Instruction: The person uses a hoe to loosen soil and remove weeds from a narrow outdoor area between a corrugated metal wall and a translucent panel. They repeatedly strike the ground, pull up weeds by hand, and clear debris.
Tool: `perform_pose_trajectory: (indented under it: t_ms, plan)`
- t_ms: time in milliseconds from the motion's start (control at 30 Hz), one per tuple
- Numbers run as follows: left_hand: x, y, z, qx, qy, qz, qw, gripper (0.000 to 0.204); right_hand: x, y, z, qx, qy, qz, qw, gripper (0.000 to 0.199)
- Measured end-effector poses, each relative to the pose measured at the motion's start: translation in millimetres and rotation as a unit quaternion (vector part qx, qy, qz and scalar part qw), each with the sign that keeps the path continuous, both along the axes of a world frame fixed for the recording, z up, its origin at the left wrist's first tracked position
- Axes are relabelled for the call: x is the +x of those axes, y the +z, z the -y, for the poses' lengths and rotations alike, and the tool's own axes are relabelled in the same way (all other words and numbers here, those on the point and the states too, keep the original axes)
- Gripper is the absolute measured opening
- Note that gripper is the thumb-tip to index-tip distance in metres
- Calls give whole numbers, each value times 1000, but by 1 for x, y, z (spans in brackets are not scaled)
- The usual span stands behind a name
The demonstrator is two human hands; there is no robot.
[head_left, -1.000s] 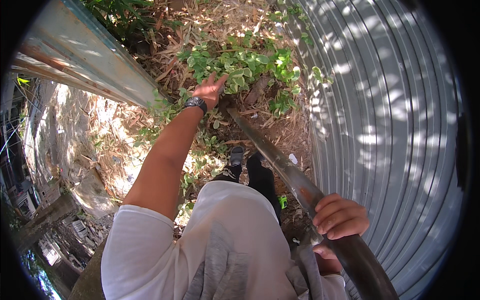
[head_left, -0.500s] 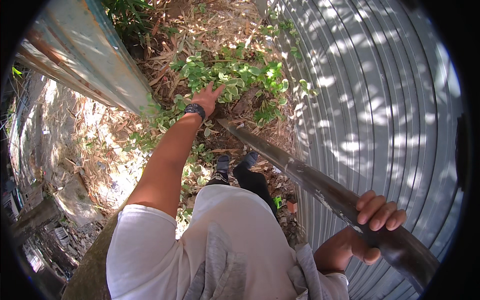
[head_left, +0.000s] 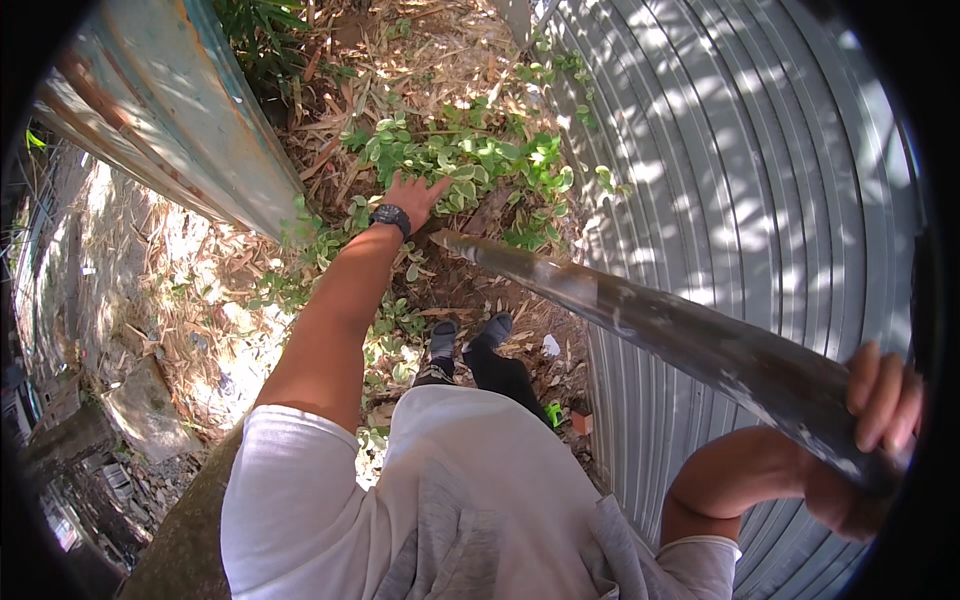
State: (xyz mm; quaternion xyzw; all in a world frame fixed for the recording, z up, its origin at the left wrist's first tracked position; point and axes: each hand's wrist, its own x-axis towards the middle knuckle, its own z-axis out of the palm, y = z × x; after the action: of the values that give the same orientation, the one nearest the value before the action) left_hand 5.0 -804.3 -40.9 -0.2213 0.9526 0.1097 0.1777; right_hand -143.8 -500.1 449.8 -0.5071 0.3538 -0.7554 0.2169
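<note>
A long dark pole (head_left: 640,325) with worn, scuffed patches slants from the right edge toward the ground. My right hand (head_left: 882,415) is wrapped round its upper end, near the picture's rim. The pole's narrower lower tip is at the soil, just right of my left wrist, which wears a dark watch (head_left: 391,218). Among low plants with pale-edged green leaves (head_left: 470,165), my left hand (head_left: 413,197) is stretched out with thumb and fingers apart. Leaves partly cover its fingertips, and I see nothing held in it.
A grey corrugated metal wall (head_left: 740,170) rises close on the right. To the left stands a rusty metal sheet (head_left: 190,110). Dry leaves (head_left: 420,50) litter the ground. Near my feet (head_left: 490,330) lie a white scrap (head_left: 551,346), a bright green item (head_left: 554,414) and a reddish block (head_left: 582,422).
My right hand has moved right and outward with the pole's upper end, so the pole lies at a flatter slant. My left hand stays among the leaves, almost unmoved.
</note>
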Motion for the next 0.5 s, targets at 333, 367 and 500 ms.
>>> perform_pose_trajectory:
  t_ms: [333, 367, 500]
  plan:
    - [-1, 1, -1, -7, 4, 2, 1000, 71, -95, -203, 62, 128, -111, 38, 985, 20]
    - [-1, 4, -3, 5, 11, 6, 1000, 74, -106, -202, 73, 171, -186, 29, 967, 14]
    - [-4, 14, -15, -9, 54, 13, 998, 78, -152, -219, 135, 145, -214, 78, 963, 17]
